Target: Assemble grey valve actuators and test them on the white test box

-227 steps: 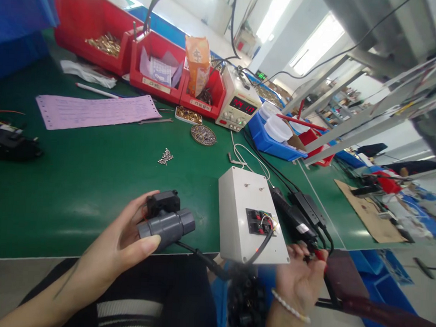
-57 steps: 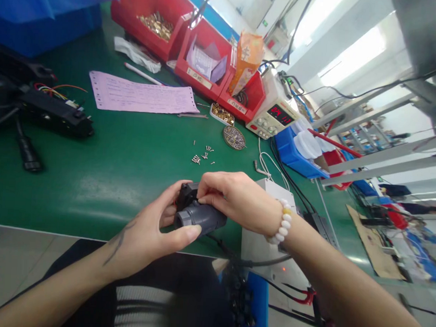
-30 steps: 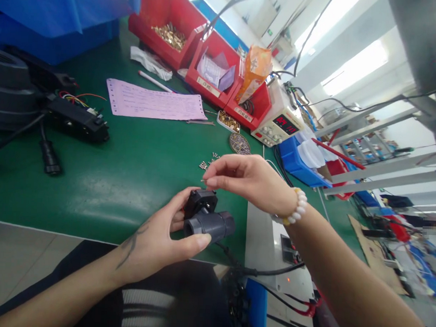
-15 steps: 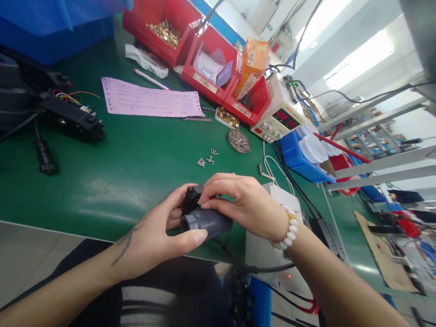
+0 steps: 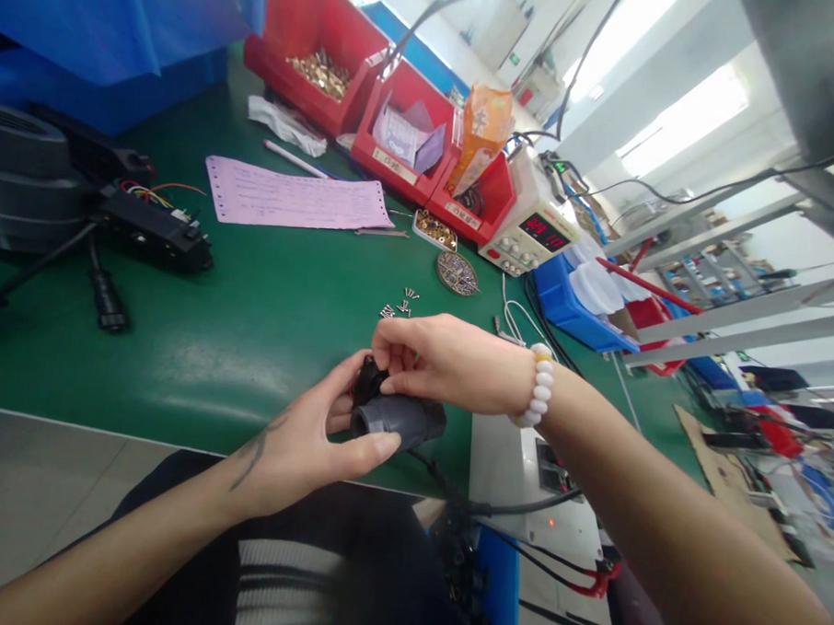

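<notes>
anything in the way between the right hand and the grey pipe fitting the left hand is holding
Nothing visible: the right hand is over the grey pipe fitting, its fingertips at the attached black part. The left hand holds the fitting. What lies under those fingertips is hidden.

A left hand and a right hand, two in all, share one gray pipe fitting at the center of the frame, with one beaded bracelet showing. Three red bins line the upper center, joined by one orange packet and one power supply. Left of the bins' lower edge lie one pink sheet and one pen. Loose screws mid-frame number at least six, too small for an exact count. One pale box sits lower right of center; one black connector, left.
</notes>
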Demonstrator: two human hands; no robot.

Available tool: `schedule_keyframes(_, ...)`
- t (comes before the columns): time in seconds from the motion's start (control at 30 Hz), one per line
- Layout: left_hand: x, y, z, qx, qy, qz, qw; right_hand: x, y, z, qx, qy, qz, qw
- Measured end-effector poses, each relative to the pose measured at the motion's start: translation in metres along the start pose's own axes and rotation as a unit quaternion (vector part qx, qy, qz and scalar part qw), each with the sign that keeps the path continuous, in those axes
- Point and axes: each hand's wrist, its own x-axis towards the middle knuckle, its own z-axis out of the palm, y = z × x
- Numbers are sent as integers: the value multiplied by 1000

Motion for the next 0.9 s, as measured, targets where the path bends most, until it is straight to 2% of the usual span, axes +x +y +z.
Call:
schedule_keyframes(0.07,0,0,0,1,6,3,1000,9,7,-12,48,-52,27,997)
schedule_keyframes(0.1,-1,0,0,4,10,3,1000,14,14,-19,70,-46,52,995)
schedule_keyframes(0.17,-2,0,0,11,15,2,1000,24,33,-30,82,38,129,987)
schedule_keyframes(0.23,-3,-1,0,12,17,3,1000,33,56,-35,46,140,210,966)
schedule_keyframes(0.27,-3,-2,0,12,18,5,1000,38,67,-34,24,159,241,957)
schedule_keyframes(0.4,-2,-4,-1,8,23,9,1000,50,91,-18,-25,123,300,946)
schedule_keyframes(0.57,-4,-6,-1,3,32,8,999,61,83,1,-89,95,328,936)
schedule_keyframes(0.67,-4,-7,1,-13,44,9,999,63,76,4,-123,104,332,929)
schedule_keyframes(0.8,-2,-6,5,-78,100,16,992,43,58,4,-148,178,299,926)
schedule_keyframes(0.9,-1,0,8,-126,136,13,983,5,30,9,-121,287,211,927)
